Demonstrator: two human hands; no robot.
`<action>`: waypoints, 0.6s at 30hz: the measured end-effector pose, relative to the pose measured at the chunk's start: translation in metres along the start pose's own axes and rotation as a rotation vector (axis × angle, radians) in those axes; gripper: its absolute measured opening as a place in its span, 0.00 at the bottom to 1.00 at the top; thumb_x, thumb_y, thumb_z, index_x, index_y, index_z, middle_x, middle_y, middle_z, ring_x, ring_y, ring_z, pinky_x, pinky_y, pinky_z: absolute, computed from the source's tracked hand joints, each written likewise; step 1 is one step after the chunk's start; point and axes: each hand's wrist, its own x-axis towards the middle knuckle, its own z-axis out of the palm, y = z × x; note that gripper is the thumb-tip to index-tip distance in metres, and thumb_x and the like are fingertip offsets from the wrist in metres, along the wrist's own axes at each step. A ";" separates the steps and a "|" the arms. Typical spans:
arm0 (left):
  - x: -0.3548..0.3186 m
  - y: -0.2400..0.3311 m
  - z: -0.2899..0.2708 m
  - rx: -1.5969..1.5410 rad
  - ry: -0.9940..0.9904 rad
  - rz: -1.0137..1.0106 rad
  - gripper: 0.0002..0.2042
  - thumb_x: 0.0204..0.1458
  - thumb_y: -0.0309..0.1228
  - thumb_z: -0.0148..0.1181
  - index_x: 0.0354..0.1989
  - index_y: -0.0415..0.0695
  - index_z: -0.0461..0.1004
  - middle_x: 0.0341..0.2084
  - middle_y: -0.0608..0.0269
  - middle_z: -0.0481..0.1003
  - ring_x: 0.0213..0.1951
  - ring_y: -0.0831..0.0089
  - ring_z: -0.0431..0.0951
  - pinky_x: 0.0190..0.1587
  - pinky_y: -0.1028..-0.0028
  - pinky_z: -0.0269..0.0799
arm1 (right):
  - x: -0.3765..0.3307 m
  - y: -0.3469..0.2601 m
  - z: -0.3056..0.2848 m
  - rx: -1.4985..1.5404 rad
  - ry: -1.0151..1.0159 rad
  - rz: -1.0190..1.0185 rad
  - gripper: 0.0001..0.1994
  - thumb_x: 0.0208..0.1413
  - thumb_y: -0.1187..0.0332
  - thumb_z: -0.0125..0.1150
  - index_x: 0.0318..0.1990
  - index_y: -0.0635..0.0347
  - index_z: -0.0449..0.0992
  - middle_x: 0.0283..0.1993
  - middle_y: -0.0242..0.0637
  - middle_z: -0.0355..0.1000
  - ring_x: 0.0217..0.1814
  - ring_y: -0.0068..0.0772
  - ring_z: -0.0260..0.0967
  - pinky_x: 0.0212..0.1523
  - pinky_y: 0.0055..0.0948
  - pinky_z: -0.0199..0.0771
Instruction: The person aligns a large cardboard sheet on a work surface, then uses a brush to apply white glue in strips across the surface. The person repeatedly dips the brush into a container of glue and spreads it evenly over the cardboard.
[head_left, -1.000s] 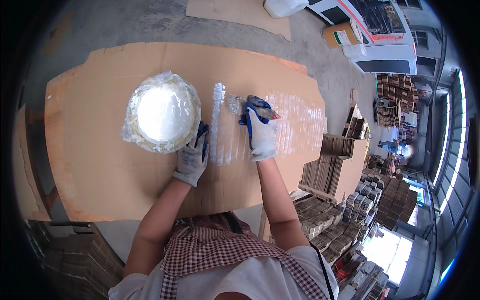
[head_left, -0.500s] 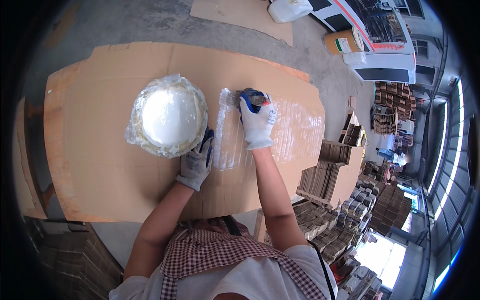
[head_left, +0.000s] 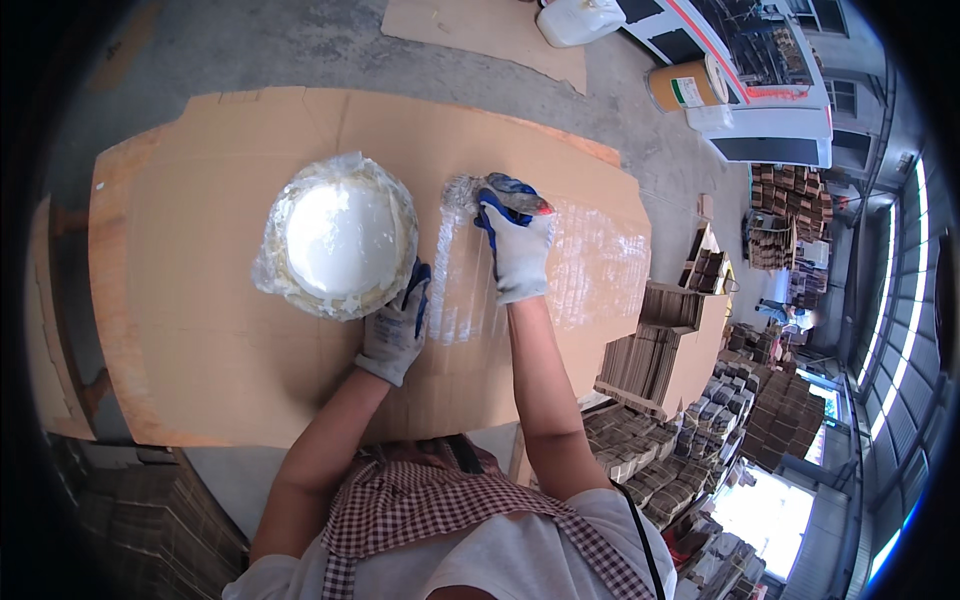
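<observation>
My right hand (head_left: 520,245), in a white glove with blue-coated fingers, is closed round a brush (head_left: 462,194). The brush's pale, wet bristles point left onto the cardboard, and its red-tipped handle end shows above my palm. Glossy streaks of a wet, glue-like coating (head_left: 595,265) cover the board's right part and run under that hand. My left hand (head_left: 393,330), gloved alike, lies on the cardboard sheet (head_left: 220,370) with fingers stretched beside a round basin (head_left: 278,285). The basin has a plastic-wrapped, crusted rim and holds white liquid (head_left: 340,235). It partly hides the left fingertips.
The cardboard covers a wooden tabletop (head_left: 112,350). Stacked cardboard (head_left: 650,345) stands close by on the right, with more bundles (head_left: 640,440) behind. Beyond the table are a brown drum (head_left: 690,85), a white jug (head_left: 580,20) and a white machine (head_left: 770,135).
My right hand and the brush have shifted slightly; the brush handle now leans more to the right. My left hand stays beside the basin.
</observation>
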 end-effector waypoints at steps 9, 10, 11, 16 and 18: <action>0.002 0.000 -0.002 0.022 -0.013 0.019 0.23 0.63 0.29 0.55 0.68 0.45 0.69 0.70 0.53 0.66 0.72 0.53 0.63 0.74 0.51 0.56 | -0.002 0.031 0.008 -0.130 0.141 -0.244 0.15 0.56 0.76 0.70 0.51 0.64 0.77 0.46 0.40 0.78 0.45 0.34 0.77 0.47 0.30 0.79; 0.001 -0.002 -0.001 0.021 -0.010 0.018 0.23 0.63 0.29 0.55 0.68 0.45 0.69 0.70 0.53 0.66 0.72 0.52 0.63 0.74 0.51 0.56 | -0.001 0.034 0.014 -0.106 0.133 -0.203 0.18 0.54 0.72 0.73 0.52 0.65 0.76 0.47 0.43 0.76 0.48 0.38 0.76 0.52 0.33 0.77; 0.001 -0.003 0.001 0.020 -0.007 0.018 0.23 0.63 0.29 0.55 0.68 0.44 0.69 0.70 0.53 0.66 0.72 0.52 0.63 0.74 0.52 0.56 | 0.000 0.036 0.015 -0.155 0.155 -0.245 0.18 0.54 0.72 0.73 0.51 0.65 0.76 0.48 0.43 0.76 0.48 0.38 0.76 0.51 0.33 0.77; -0.001 -0.004 0.000 -0.025 -0.031 0.003 0.24 0.62 0.29 0.54 0.68 0.42 0.69 0.71 0.50 0.64 0.72 0.50 0.62 0.75 0.51 0.54 | 0.015 0.036 -0.011 -0.461 0.302 -0.234 0.17 0.57 0.67 0.73 0.50 0.65 0.76 0.49 0.47 0.73 0.47 0.46 0.77 0.49 0.37 0.78; -0.001 -0.004 0.000 -0.005 -0.020 0.004 0.24 0.63 0.29 0.55 0.68 0.43 0.69 0.70 0.50 0.65 0.72 0.51 0.63 0.75 0.52 0.55 | 0.014 0.026 -0.021 -0.618 0.379 -0.251 0.17 0.57 0.66 0.73 0.49 0.65 0.76 0.49 0.47 0.73 0.46 0.45 0.77 0.48 0.37 0.79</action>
